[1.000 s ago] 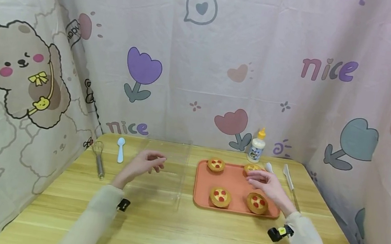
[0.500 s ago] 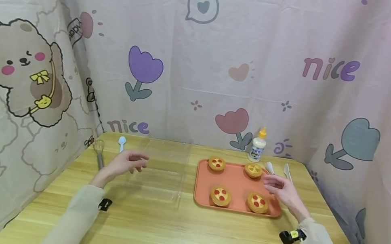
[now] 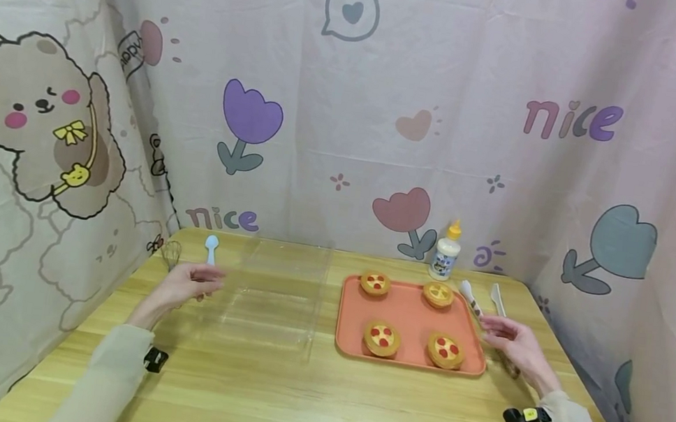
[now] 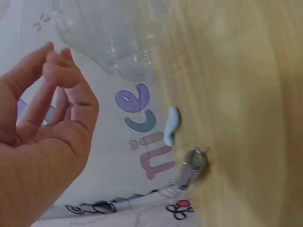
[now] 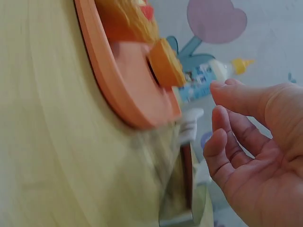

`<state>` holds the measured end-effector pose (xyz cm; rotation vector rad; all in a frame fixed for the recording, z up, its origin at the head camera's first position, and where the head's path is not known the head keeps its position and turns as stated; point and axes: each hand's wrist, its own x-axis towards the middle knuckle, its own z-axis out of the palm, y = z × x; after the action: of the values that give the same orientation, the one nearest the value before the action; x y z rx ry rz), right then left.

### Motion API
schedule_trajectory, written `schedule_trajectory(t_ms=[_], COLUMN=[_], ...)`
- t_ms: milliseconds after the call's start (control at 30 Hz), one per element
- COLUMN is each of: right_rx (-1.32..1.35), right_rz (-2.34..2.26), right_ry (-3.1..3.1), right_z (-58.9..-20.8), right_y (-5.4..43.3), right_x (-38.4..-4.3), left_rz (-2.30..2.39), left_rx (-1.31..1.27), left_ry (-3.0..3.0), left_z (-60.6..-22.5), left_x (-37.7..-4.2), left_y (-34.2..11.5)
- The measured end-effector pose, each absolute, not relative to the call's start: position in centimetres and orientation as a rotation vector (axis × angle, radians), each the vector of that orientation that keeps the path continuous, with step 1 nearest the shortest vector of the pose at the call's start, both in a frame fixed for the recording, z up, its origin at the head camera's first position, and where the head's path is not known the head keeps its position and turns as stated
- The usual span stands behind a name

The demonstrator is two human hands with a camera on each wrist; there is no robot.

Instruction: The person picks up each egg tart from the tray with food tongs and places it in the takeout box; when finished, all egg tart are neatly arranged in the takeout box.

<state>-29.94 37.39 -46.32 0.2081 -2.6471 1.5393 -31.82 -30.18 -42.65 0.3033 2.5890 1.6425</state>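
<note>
My left hand hovers at the left of the table, fingers loosely bent and holding nothing. Below and behind it are a whisk and a light-blue spoon, both partly hidden by the hand. A clear plastic box stands to its right. Beyond the right edge of an orange tray, my right hand hangs with relaxed fingers and nothing in them. It is nearest a utensil with a white handle; a second white-handled utensil lies beside it. Blur hides what kind their metal ends are.
Several small pizza-like tarts sit apart on the tray, among them a front-left tart and a back-right tart. A squeeze bottle with a yellow tip stands behind the tray. A printed curtain borders the table's back and sides.
Both hands have moved apart and toward the person: the left one away from over the clear box, the right one from above the tray to past its right edge. The tarts have not moved.
</note>
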Motion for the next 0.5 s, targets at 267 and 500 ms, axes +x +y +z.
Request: schedule_trajectory(t_ms=[267,500], right_rx=[0.131,0.061], right_rz=[1.374,1.342], right_ry=[-2.722,-2.762], right_z=[-47.0,-47.6], right_y=[39.6,40.9], right_x=[-29.5,-29.4], left_rz=[1.635,1.628], left_rx=[0.230,0.273], left_ry=[2.529,2.362], left_z=[-43.3,-44.3], left_x=[-31.5,-31.6], left_y=[-31.3,-31.9])
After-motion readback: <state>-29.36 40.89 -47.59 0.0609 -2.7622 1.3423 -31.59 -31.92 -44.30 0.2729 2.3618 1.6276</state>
